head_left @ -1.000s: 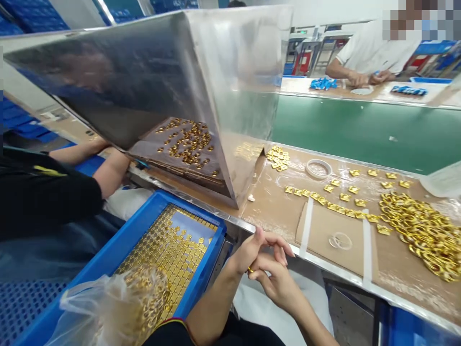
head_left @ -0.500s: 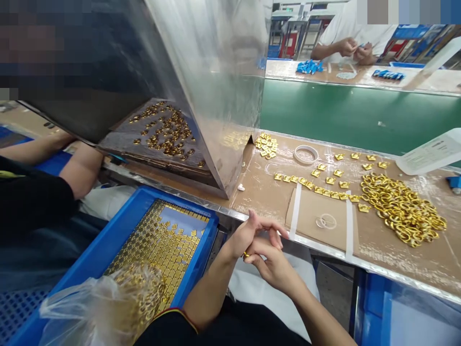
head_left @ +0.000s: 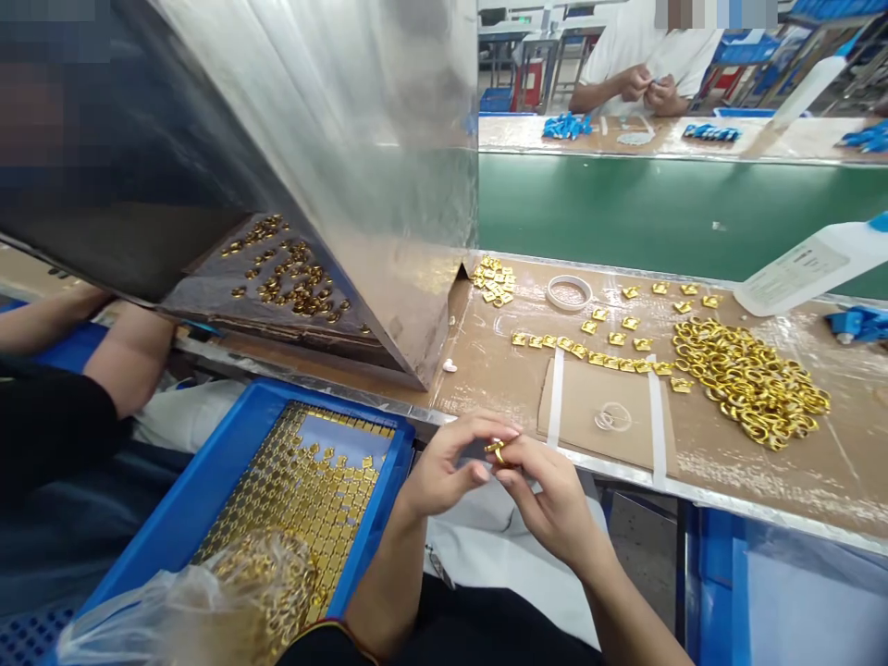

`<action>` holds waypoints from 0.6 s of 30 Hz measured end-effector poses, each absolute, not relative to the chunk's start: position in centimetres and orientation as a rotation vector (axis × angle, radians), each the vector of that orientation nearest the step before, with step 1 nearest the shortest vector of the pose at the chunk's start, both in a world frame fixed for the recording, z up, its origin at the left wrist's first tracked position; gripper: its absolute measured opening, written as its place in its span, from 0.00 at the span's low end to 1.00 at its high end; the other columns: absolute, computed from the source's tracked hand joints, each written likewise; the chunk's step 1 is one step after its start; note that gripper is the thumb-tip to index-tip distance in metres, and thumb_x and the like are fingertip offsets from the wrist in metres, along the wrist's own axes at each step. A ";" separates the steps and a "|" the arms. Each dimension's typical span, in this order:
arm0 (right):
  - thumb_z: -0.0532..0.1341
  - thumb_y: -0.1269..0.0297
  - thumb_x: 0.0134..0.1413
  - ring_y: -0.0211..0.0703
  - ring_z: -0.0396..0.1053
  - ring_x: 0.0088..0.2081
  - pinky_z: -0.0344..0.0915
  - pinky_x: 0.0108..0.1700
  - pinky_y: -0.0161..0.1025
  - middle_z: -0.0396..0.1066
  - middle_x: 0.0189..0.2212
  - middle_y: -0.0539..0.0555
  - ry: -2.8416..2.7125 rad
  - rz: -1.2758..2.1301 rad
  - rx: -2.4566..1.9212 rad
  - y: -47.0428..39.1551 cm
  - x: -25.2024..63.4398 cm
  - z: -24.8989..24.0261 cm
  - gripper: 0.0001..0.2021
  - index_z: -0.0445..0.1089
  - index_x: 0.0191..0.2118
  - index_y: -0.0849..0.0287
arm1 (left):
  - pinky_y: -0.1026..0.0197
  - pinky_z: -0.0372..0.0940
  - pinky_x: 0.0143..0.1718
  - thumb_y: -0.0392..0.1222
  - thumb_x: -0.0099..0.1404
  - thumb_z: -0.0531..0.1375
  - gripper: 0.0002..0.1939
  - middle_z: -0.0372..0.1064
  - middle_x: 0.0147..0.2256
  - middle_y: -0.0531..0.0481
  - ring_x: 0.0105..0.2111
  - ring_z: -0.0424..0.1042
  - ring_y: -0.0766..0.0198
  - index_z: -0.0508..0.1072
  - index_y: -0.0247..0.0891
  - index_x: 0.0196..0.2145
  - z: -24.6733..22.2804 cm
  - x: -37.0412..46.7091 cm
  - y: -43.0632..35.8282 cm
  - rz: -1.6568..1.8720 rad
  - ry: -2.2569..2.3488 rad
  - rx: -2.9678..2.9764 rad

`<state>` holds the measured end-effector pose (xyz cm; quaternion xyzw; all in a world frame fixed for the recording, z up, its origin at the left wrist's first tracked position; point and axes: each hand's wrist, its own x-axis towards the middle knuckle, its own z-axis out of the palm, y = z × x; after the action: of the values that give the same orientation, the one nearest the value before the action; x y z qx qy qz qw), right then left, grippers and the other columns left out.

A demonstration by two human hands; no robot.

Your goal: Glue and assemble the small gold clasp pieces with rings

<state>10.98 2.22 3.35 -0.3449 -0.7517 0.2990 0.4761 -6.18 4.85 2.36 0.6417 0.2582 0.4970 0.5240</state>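
Note:
My right hand [head_left: 551, 495] pinches a small shiny gold ring [head_left: 499, 453] between thumb and fingers, above my lap at the bench edge. My left hand [head_left: 444, 472] is beside it, thumb and index finger apart, the index fingertip close to the top of the ring; whether it touches is unclear. On the bench beyond lies a brown cardboard pad [head_left: 583, 416] taped with white strips, with clear thin rings [head_left: 613, 417] on it. Behind the pad runs a row of small gold pieces [head_left: 575, 349]. To the right is a heap of gold rings [head_left: 753, 379].
A metal hood [head_left: 361, 185] stands at left over scattered gold pieces [head_left: 298, 277]. Below it, a blue tray [head_left: 399, 462] holds gold squares and a plastic bag [head_left: 228, 601]. A white bottle [head_left: 805, 268] leans at right. Another person's hands [head_left: 648, 90] work across the green belt [head_left: 659, 203].
My hands have parted from their crossed position, and the gold ring now shows upright at my right fingertips. The view has shifted slightly to the right.

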 end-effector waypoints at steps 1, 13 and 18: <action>0.52 0.55 0.76 0.44 0.72 0.33 0.67 0.36 0.37 0.73 0.32 0.54 -1.811 0.767 -0.834 2.3 10.9 3.3 0.15 0.69 0.40 0.57 | 0.55 0.67 0.52 0.58 0.68 0.62 0.23 0.76 0.50 0.41 0.50 0.73 0.55 0.77 0.41 0.53 2.2 -6.3 4.4 1.204 0.636 1.559; 0.46 0.45 0.76 0.42 0.69 0.29 0.66 0.32 0.37 0.71 0.27 0.54 -1.688 1.102 -0.810 2.4 11.1 4.5 0.28 0.73 0.34 0.60 | 0.62 0.68 0.36 0.52 0.63 0.68 0.17 0.74 0.37 0.45 0.34 0.72 0.63 0.80 0.38 0.45 1.4 -5.6 3.9 1.315 0.867 1.589; 0.53 0.53 0.76 0.40 0.71 0.28 0.66 0.32 0.34 0.73 0.26 0.52 -1.626 1.160 -0.845 2.1 10.9 4.9 0.21 0.74 0.35 0.59 | 0.64 0.68 0.35 0.50 0.64 0.68 0.16 0.74 0.35 0.47 0.33 0.71 0.64 0.80 0.39 0.46 0.9 -5.5 3.6 1.402 0.875 1.583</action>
<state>10.89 2.06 4.91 -0.3445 -0.6626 0.4728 0.4676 -5.52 3.56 0.93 0.6297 0.3479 0.5578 0.4139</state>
